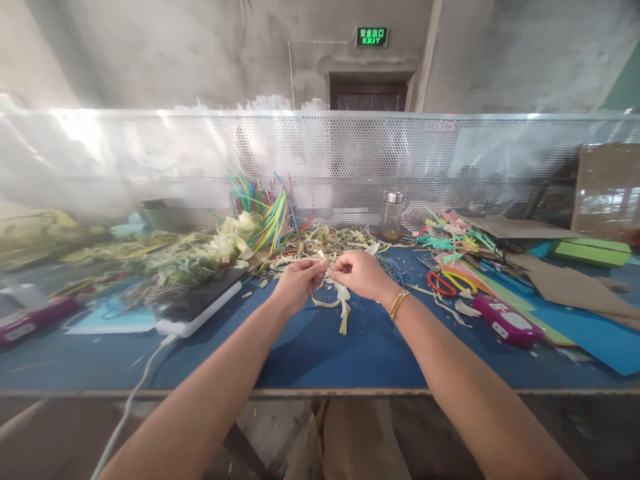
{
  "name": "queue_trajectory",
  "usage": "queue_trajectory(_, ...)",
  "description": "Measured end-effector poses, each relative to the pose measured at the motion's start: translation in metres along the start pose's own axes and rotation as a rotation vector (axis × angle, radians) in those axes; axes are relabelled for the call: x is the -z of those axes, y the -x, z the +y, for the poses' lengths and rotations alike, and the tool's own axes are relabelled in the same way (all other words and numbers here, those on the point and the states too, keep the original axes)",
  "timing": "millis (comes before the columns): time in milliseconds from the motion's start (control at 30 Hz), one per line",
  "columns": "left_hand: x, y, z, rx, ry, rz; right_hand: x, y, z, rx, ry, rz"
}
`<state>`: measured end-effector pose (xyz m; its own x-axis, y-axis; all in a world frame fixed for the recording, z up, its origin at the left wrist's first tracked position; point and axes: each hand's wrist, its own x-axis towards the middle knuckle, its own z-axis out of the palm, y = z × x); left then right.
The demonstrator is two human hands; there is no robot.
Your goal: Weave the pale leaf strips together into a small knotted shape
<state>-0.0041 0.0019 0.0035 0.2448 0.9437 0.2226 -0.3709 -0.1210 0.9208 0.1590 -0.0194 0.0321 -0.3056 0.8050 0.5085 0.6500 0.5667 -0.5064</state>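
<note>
Both hands meet over the blue table (pixel 310 347). My left hand (pixel 296 283) and my right hand (pixel 361 273) each pinch a pale yellow strip (pixel 343 303) between fingertips, close together. Loose ends of the strip hang down and curl onto the table below the hands. A gold bracelet (pixel 399 304) sits on my right wrist. Behind the hands lies a heap of pale strips (pixel 330 243).
A white tablet-like device (pixel 197 307) with a cable lies left. A bundle of coloured strips (pixel 263 213) stands behind it. A glass jar (pixel 393 217), scissors with red and yellow handles (pixel 450 280), a pink box (pixel 506 321), coloured paper sheets (pixel 590 333) and a perforated screen (pixel 350 160) are around.
</note>
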Motion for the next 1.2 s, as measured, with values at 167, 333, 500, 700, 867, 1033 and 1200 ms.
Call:
queue_trajectory(167,0.002,0.0,0.001,0.068,0.056,-0.044,0.006,0.0,0.003,-0.036,-0.026,0.043)
queue_trajectory(333,0.002,-0.001,0.002,0.095,0.09,-0.048,0.01,-0.002,0.005,-0.044,0.054,0.177)
queue_trajectory(500,0.002,-0.001,0.001,0.08,0.044,-0.067,0.007,-0.002,0.005,-0.025,0.097,0.121)
queue_trajectory(700,0.003,0.0,-0.002,-0.017,-0.161,-0.044,0.008,-0.002,0.005,0.012,0.097,0.086)
queue_trajectory(867,0.005,-0.002,-0.001,-0.045,-0.213,-0.027,0.013,-0.003,0.008,0.015,0.118,0.04)
queue_trajectory(1033,0.006,-0.003,0.0,-0.019,-0.213,-0.003,0.014,-0.004,0.013,0.007,0.119,0.029)
queue_trajectory(1200,0.003,0.001,0.002,0.019,-0.165,-0.054,0.01,-0.005,0.016,-0.073,-0.021,0.061)
